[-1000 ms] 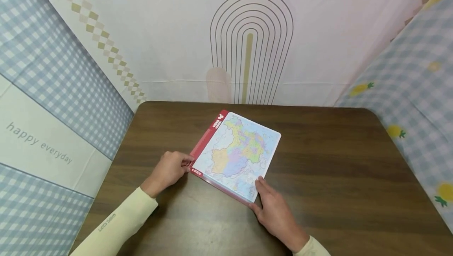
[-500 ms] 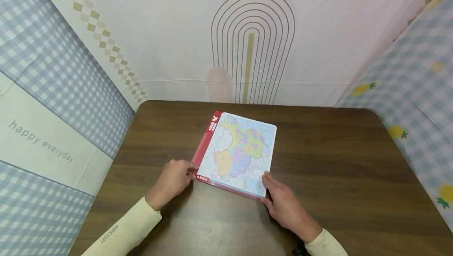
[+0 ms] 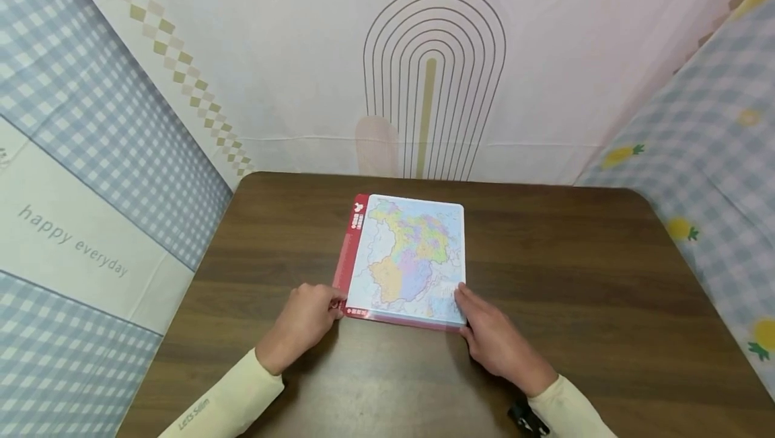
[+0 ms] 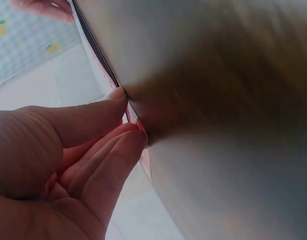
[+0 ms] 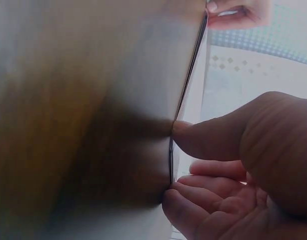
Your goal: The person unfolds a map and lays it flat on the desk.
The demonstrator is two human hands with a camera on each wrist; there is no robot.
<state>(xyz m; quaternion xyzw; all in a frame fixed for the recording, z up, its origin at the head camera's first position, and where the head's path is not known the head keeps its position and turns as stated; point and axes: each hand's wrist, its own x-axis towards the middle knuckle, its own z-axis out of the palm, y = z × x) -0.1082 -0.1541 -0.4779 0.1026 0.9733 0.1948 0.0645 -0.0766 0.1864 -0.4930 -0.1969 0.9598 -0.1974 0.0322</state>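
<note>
1. While I cannot tell if the map (image 3: 412, 256) touches the table (image 3: 581, 276), it is on it or just over it.
2. The left hand (image 3: 307, 315) pinches the map at its near left corner.
3. The right hand (image 3: 496, 334) grips the map's right edge, next to its near corner.
4. A red strip (image 3: 349, 249) runs down the map's left side.
5. Behind the map hangs a white cloth (image 3: 290, 54).

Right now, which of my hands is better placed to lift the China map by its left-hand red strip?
Probably your left hand: it pinches the red strip at its near end. Your right hand grips the China map at the opposite side, away from that strip.
</note>
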